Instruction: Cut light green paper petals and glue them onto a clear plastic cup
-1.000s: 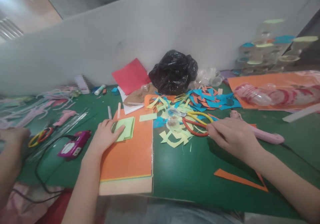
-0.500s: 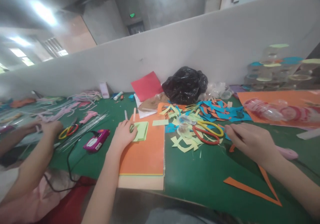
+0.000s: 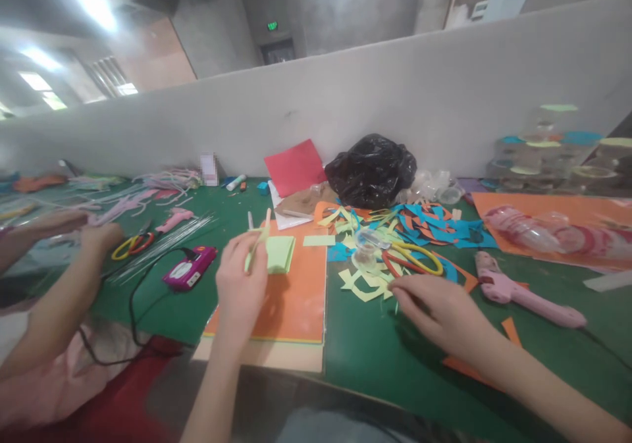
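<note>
My left hand [image 3: 241,285] is closed on a light green paper piece [image 3: 259,249], which stands up between thumb and fingers above a light green paper stack [image 3: 281,253]. That stack lies on orange sheets [image 3: 296,305]. My right hand [image 3: 439,308] hovers over the green table, fingers extended and loosely bent, with a gap at the thumb and nothing visible in it. Its fingertips are beside the red and yellow scissors handles [image 3: 419,259] and light green scraps [image 3: 368,285]. To its right lies a pink glue gun [image 3: 528,295]. Orange strips [image 3: 511,331] are partly hidden under my right forearm.
A black plastic bag [image 3: 372,170] and red paper [image 3: 295,166] are by the low wall. Blue and orange scraps [image 3: 439,224] lie behind the scissors. A magenta power box [image 3: 190,270] with a black cord is at left, near another person's hands [image 3: 99,235].
My left hand has lifted a light green paper piece off the stack. My right hand has moved left and nearer, uncovering the glue gun. The orange sheets' lower left corner has shifted left.
</note>
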